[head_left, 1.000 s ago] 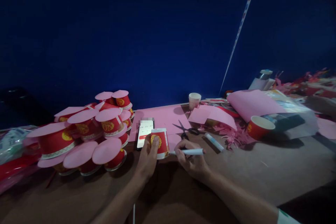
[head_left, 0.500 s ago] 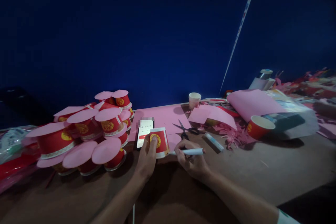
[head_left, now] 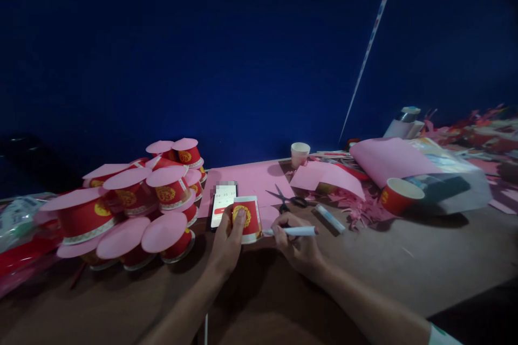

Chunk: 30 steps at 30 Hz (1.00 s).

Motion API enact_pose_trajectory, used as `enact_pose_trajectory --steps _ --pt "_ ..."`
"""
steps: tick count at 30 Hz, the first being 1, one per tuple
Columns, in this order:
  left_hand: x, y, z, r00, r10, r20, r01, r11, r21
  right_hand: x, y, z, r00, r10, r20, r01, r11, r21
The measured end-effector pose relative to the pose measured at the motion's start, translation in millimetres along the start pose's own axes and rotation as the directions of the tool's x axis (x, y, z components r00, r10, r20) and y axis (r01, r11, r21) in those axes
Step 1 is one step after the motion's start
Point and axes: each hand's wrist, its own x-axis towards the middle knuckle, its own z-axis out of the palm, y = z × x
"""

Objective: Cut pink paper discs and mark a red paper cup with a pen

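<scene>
My left hand is closed around a red paper cup with a gold emblem, which lies tipped on its side. Between the fingers of my right hand is a white marker, its tip pointing left at the cup's lower right edge; whether tip and cup touch I cannot tell. A lit phone lies just behind my left hand. Black scissors rest with their blades open beyond my right hand. A pink paper disc shows between the cup and my right hand.
Left, red cups with pink paper tops are stacked. Pink sheets lie at the back near a white cup. A glue stick, a red cup, pink scraps and a plastic bag lie right.
The cup has turned slightly in my left hand, so its emblem has shifted right. My right hand and the marker have moved a little to the right.
</scene>
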Motion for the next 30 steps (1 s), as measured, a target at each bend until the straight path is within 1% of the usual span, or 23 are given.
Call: enact_pose_trajectory --steps 2,7,13,19,24,28,30 --pt "-0.5 -0.2 -0.2 1.000 -0.007 0.006 0.007 1.000 -0.004 -0.2 -0.4 -0.3 1.000 0.005 -0.012 -0.005 1.000 -0.006" --pt "-0.2 -1.8 -2.0 1.000 -0.026 0.006 0.026 0.999 0.031 -0.2 -3.8 -0.8 0.999 -0.014 0.045 0.014 1.000 0.007" --pt "-1.4 0.6 -0.6 0.998 -0.044 0.040 0.043 0.999 0.020 0.6 -1.6 -0.6 1.000 0.007 -0.017 -0.007 1.000 0.011" --pt "-0.5 -1.2 0.0 1.000 -0.007 0.002 0.007 1.000 0.026 0.8 -3.2 -1.1 0.999 -0.024 0.030 0.024 1.000 0.008" --pt "-1.0 -1.1 -0.4 0.999 -0.032 0.035 0.031 0.999 0.028 1.1 -2.7 -0.7 1.000 0.000 -0.028 0.000 1.000 -0.011" --pt "-0.7 0.0 -0.9 1.000 -0.028 0.009 0.027 0.998 0.061 1.1 -5.3 -0.6 1.000 -0.017 0.024 0.017 1.000 -0.010" --pt "-0.6 0.5 -0.9 1.000 -0.028 0.006 0.028 0.998 0.060 1.3 -5.5 -0.8 0.999 -0.018 0.031 0.018 1.000 -0.014"
